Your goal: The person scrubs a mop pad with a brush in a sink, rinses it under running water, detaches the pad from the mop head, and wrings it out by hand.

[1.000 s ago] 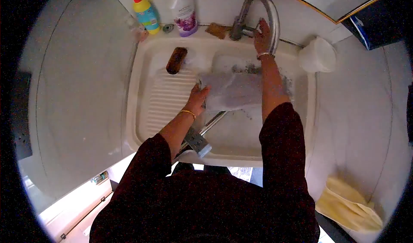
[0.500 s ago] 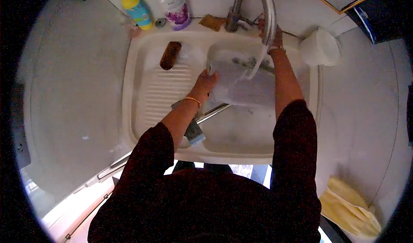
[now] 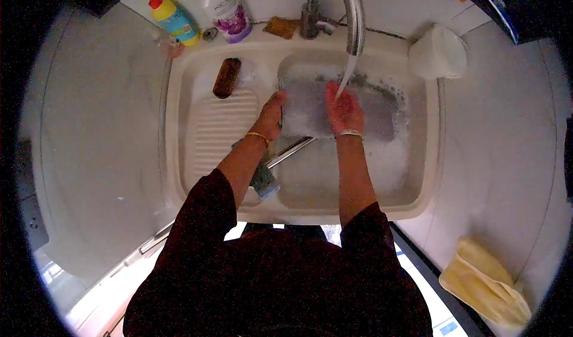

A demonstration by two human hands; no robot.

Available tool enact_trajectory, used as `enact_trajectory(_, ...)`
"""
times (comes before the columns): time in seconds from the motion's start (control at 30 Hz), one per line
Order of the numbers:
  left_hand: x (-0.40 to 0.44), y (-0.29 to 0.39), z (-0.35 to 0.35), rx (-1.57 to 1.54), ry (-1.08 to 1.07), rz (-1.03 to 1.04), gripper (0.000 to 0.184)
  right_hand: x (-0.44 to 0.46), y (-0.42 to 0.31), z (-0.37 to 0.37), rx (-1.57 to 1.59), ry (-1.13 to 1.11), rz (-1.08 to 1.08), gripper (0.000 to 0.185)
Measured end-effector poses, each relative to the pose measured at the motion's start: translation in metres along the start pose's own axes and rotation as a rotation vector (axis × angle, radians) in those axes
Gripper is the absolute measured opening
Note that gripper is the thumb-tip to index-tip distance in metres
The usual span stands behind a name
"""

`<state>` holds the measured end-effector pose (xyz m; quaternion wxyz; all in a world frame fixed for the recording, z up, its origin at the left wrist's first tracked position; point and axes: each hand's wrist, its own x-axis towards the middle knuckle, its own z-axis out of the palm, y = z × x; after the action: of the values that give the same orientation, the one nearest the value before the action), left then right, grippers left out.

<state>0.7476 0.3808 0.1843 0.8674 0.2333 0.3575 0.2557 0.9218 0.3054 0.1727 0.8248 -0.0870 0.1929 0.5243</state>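
Note:
A grey flat pad [image 3: 379, 111] lies across the basin of the cream sink [image 3: 424, 191]. My left hand [image 3: 271, 116] grips its left edge, fingers partly hidden behind it. Over the pad's middle, my right hand [image 3: 345, 110] is palm up with its fingers apart, holding nothing, under the water stream [image 3: 347, 74]. The water runs from the curved metal faucet [image 3: 353, 23]. Beneath my left forearm, a metal handle [image 3: 290, 152] leads to a grey-green head [image 3: 264, 180] with a pale end, near the sink's front.
A brown brush [image 3: 227, 78] rests above the ribbed drainboard [image 3: 224, 128]. Behind the sink stand a yellow and blue bottle [image 3: 176, 22], a white and purple bottle [image 3: 224, 11] and a brown sponge [image 3: 280, 28]. A white container [image 3: 439, 53] is at right; a yellow cloth [image 3: 483, 283] lies lower right.
My right hand has moved from the faucet down into the water stream, palm up. Water started running from the faucet. My left hand has stayed on the pad's left edge.

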Motion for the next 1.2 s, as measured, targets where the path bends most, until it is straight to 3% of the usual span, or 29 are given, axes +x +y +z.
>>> enact_trajectory(0.07,0.000,0.000,0.000,0.029,0.019,0.010,0.047,-0.002,0.005,0.014,0.217,0.076,0.148,0.034)
enact_trajectory(0.17,-0.007,0.005,0.009,0.033,0.010,0.002,0.044,-0.002,0.006,0.029,-0.061,0.138,0.174,0.034)
enact_trajectory(0.27,-0.005,0.001,0.005,0.033,0.026,0.007,0.041,-0.011,0.011,0.031,-0.381,0.026,0.210,0.034)
enact_trajectory(0.37,-0.009,0.002,0.003,0.055,0.036,-0.002,0.037,-0.047,0.035,0.065,-0.644,-0.040,0.479,0.030)
enact_trajectory(0.43,-0.007,0.003,0.003,0.095,0.002,-0.002,0.038,-0.037,0.037,0.051,-1.199,-0.422,0.094,0.028)
enact_trajectory(0.5,0.003,-0.004,-0.003,0.157,-0.076,0.016,0.043,-0.021,0.025,0.039,-1.133,-0.361,-0.027,0.027)
enact_trajectory(0.57,-0.003,-0.003,0.003,0.222,-0.007,0.032,0.052,-0.007,-0.009,0.039,-0.451,0.129,0.155,0.026)
enact_trajectory(0.67,-0.002,-0.006,0.002,0.269,0.008,0.061,0.063,0.007,-0.017,0.021,-0.658,0.096,0.056,0.026)
enact_trajectory(0.77,-0.007,-0.001,0.007,0.248,-0.078,0.064,0.063,-0.024,0.022,0.069,-0.738,-0.030,0.321,0.023)
enact_trajectory(0.87,-0.011,0.000,0.011,0.189,-0.041,0.051,0.051,-0.003,0.019,0.041,-1.592,-0.461,-0.085,0.028)
enact_trajectory(0.97,-0.003,-0.007,0.003,-0.104,-0.039,-0.057,0.045,0.018,0.031,0.015,-2.162,-0.634,-0.685,0.033)
enact_trajectory(1.0,-0.003,-0.005,0.006,-0.241,-0.056,-0.112,0.046,0.016,0.035,0.012,-2.210,-0.658,-0.755,0.034)
enact_trajectory(1.17,-0.013,-0.004,0.004,-0.126,0.013,-0.023,0.054,-0.015,0.048,-0.014,-2.462,-0.759,-1.097,0.039)
enact_trajectory(1.2,-0.013,-0.010,0.002,-0.090,0.009,-0.020,0.055,-0.013,0.015,-0.022,-2.348,-0.526,-0.659,0.042)
